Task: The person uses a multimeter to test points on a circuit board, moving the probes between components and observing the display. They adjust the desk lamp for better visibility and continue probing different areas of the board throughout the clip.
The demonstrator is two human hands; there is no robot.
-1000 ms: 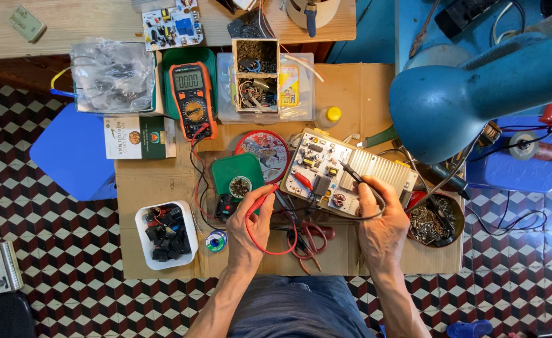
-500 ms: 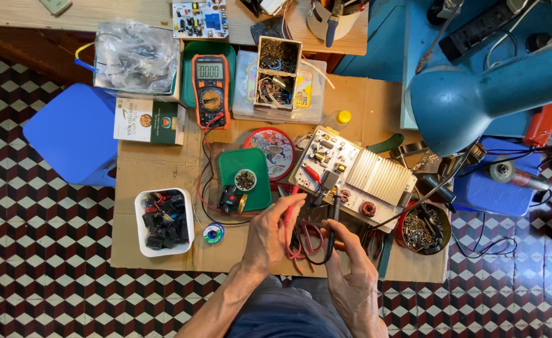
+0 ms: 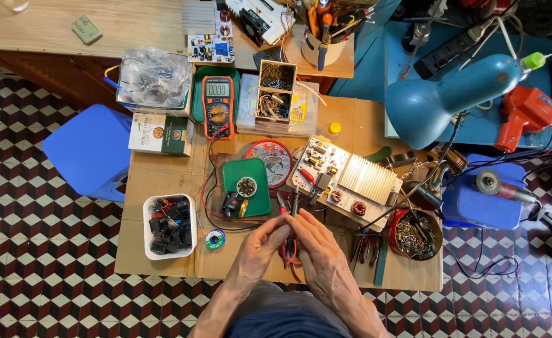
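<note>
Head view shows my left hand point(image 3: 260, 247) and right hand point(image 3: 316, 256) meeting at about 6 o'clock on the cardboard-covered bench point(image 3: 163, 181), fingers pressed together around the two multimeter probes point(image 3: 293, 206). Both hands pinch the probe bodies, with red leads point(image 3: 288, 256) looping between the palms.

The probes lie nearly side by side, long axis running from 6 to 12 o'clock, tips aimed at 12 towards the near edge of the circuit board point(image 3: 345, 181), which sits at about 1 o'clock from my hands. Their tips look just short of the board; I cannot tell whether they touch.

My judgement: keep the grip low on the insulated barrels, separate the tips before going in, and steady the wrists on the bench. The orange multimeter point(image 3: 218, 103) stands at 11 o'clock, display facing me.
</note>
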